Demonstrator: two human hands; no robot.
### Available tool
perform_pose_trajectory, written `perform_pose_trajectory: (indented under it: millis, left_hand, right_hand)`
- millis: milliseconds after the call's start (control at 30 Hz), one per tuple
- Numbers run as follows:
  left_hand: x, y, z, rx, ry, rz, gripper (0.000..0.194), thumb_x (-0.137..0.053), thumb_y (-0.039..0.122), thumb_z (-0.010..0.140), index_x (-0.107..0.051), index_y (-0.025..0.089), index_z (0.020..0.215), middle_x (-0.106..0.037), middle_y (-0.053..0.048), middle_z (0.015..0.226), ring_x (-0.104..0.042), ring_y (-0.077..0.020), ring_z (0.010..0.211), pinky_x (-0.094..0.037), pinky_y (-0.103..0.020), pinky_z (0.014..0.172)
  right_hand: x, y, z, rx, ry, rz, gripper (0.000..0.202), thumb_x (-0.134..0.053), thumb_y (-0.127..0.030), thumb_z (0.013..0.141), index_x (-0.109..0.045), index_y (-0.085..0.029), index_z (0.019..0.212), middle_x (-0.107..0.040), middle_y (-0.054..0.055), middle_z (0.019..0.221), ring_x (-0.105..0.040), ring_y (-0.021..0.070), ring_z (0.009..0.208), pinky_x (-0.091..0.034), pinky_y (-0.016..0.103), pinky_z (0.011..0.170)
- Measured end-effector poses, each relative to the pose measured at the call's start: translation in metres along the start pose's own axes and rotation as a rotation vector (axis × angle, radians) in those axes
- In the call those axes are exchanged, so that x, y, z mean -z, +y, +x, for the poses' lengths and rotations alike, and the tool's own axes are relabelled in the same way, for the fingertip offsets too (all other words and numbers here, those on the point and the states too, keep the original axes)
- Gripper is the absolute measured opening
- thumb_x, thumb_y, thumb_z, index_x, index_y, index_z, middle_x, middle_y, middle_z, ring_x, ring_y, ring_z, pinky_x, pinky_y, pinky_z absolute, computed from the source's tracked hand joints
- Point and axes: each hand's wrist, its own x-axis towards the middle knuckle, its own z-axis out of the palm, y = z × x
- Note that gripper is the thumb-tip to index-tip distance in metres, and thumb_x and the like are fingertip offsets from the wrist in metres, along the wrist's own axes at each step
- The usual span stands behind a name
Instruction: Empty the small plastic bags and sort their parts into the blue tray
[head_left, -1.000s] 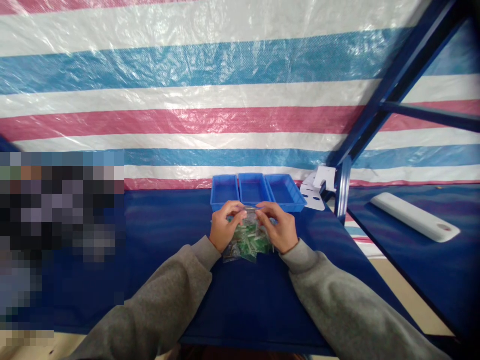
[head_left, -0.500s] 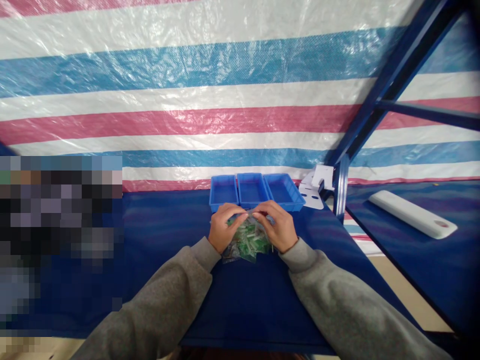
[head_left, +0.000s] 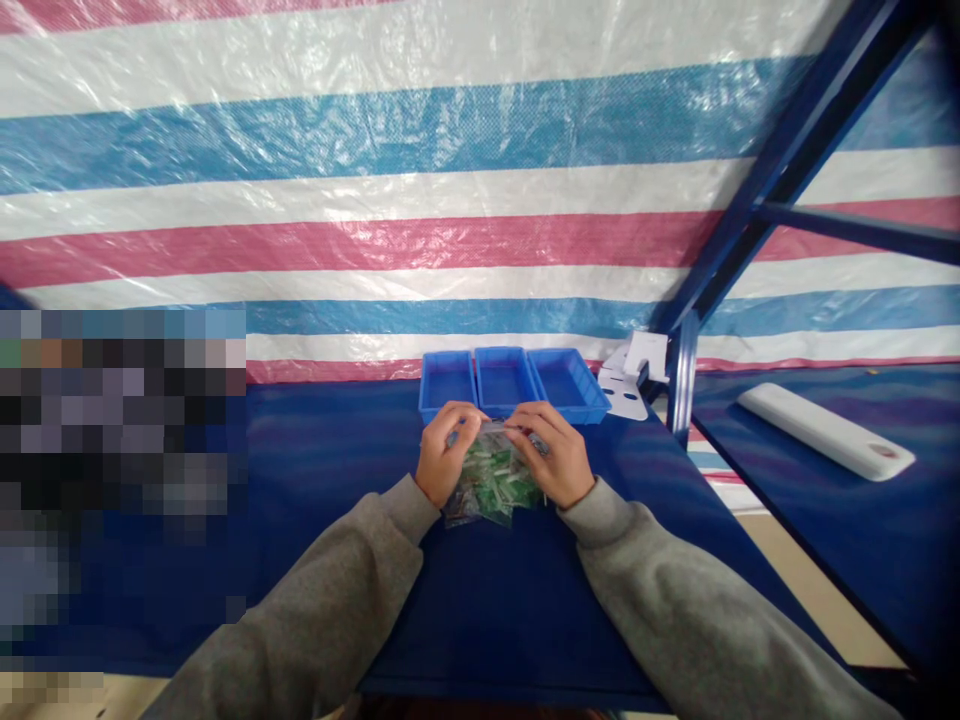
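Observation:
A clear plastic bag (head_left: 491, 470) with green and whitish pieces in it lies in front of me on the dark blue table. My left hand (head_left: 444, 452) pinches the bag's top edge at its left end, thumb and fingers together. At the right end of the same edge, my right hand (head_left: 556, 455) is closed on it in the same way. The edge is stretched between the two hands. What the pieces inside are is too small to tell.
Just beyond my hands stand three blue trays, a left tray (head_left: 448, 382), a middle tray (head_left: 506, 380) and a right tray (head_left: 568, 385). White cut sheets (head_left: 626, 385) lean by a blue metal post (head_left: 682, 375). A long white object (head_left: 825, 430) rests on the right-hand table.
My left thumb and fingers have shifted left along the bag's top edge, so more of it shows between the hands. My right hand has barely moved.

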Motion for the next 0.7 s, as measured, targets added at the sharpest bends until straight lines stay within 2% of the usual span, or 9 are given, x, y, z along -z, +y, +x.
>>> perform_pose_trajectory:
  millis: [67, 133, 233, 333, 400, 500, 600, 700]
  left_hand:
    - [0.001, -0.001, -0.001, -0.082, -0.013, 0.094, 0.023, -0.053, 0.035, 0.083, -0.064, 0.015, 0.085, -0.063, -0.009, 0.094, -0.058, -0.0185, 0.091, -0.046, -0.028, 0.076]
    - [0.000, -0.003, -0.001, -0.082, -0.012, 0.151, 0.019, -0.059, 0.033, 0.079, -0.064, 0.016, 0.084, -0.065, -0.007, 0.090, -0.059, -0.0175, 0.086, -0.046, -0.028, 0.076]
    - [-0.001, -0.006, -0.001, 0.030, 0.030, 0.105, 0.018, -0.059, 0.032, 0.079, -0.061, 0.016, 0.087, -0.065, -0.003, 0.074, -0.061, -0.0143, 0.071, -0.047, -0.026, 0.071]
    - [-0.003, -0.006, -0.001, 0.152, 0.021, -0.089, 0.033, -0.061, 0.032, 0.078, -0.049, 0.018, 0.106, -0.064, 0.000, 0.068, -0.062, -0.0137, 0.063, -0.048, -0.025, 0.064]
    - [-0.003, -0.006, -0.002, 0.201, 0.001, -0.174, 0.042, -0.062, 0.032, 0.077, -0.043, 0.020, 0.113, -0.063, 0.001, 0.065, -0.061, -0.0133, 0.060, -0.048, -0.024, 0.061]
    - [-0.003, -0.005, -0.002, 0.196, 0.014, -0.138, 0.035, -0.056, 0.035, 0.081, -0.046, 0.019, 0.110, -0.061, 0.002, 0.064, -0.059, -0.0119, 0.059, -0.047, -0.023, 0.060]
    - [-0.001, -0.006, -0.002, 0.115, 0.101, 0.020, 0.025, -0.047, 0.036, 0.087, -0.054, 0.017, 0.101, -0.059, 0.000, 0.065, -0.057, -0.0108, 0.062, -0.045, -0.023, 0.064]
    - [0.001, -0.006, -0.002, 0.053, 0.125, 0.173, 0.025, -0.045, 0.035, 0.087, -0.060, 0.015, 0.089, -0.060, -0.001, 0.067, -0.057, -0.0112, 0.065, -0.044, -0.023, 0.067]
  right_hand:
    - [0.000, 0.000, 0.000, -0.044, -0.008, 0.005, 0.014, -0.051, -0.027, 0.085, -0.063, -0.020, 0.087, -0.061, 0.004, 0.081, -0.057, 0.0157, 0.075, -0.048, 0.029, 0.070]
    - [0.000, -0.002, 0.000, -0.077, -0.019, 0.012, 0.015, -0.052, -0.029, 0.085, -0.063, -0.020, 0.089, -0.061, 0.003, 0.075, -0.057, 0.0147, 0.069, -0.048, 0.029, 0.067]
    - [0.002, -0.003, 0.000, -0.081, -0.044, 0.038, 0.025, -0.049, -0.028, 0.086, -0.058, -0.022, 0.109, -0.061, 0.003, 0.083, -0.057, 0.0143, 0.071, -0.050, 0.029, 0.069]
    - [0.003, -0.001, -0.001, -0.002, -0.078, 0.016, 0.034, -0.046, -0.025, 0.086, -0.052, -0.023, 0.120, -0.057, 0.006, 0.099, -0.058, 0.0145, 0.077, -0.050, 0.030, 0.072]
    - [0.002, 0.000, -0.001, 0.048, -0.090, -0.035, 0.031, -0.047, -0.024, 0.085, -0.056, -0.024, 0.115, -0.055, 0.007, 0.102, -0.057, 0.0155, 0.081, -0.050, 0.030, 0.072]
    - [0.001, 0.001, -0.001, 0.036, -0.064, -0.059, 0.021, -0.048, -0.026, 0.086, -0.064, -0.022, 0.100, -0.059, 0.006, 0.092, -0.058, 0.0160, 0.080, -0.050, 0.030, 0.071]
    - [0.002, 0.005, 0.002, -0.122, 0.064, -0.030, 0.020, -0.054, -0.034, 0.082, -0.066, -0.018, 0.083, -0.060, 0.003, 0.072, -0.056, 0.0142, 0.065, -0.048, 0.028, 0.064]
    - [0.007, 0.017, 0.007, -0.418, 0.320, 0.091, 0.029, -0.058, -0.044, 0.077, -0.065, -0.016, 0.078, -0.058, 0.000, 0.057, -0.053, 0.0121, 0.050, -0.045, 0.026, 0.051]
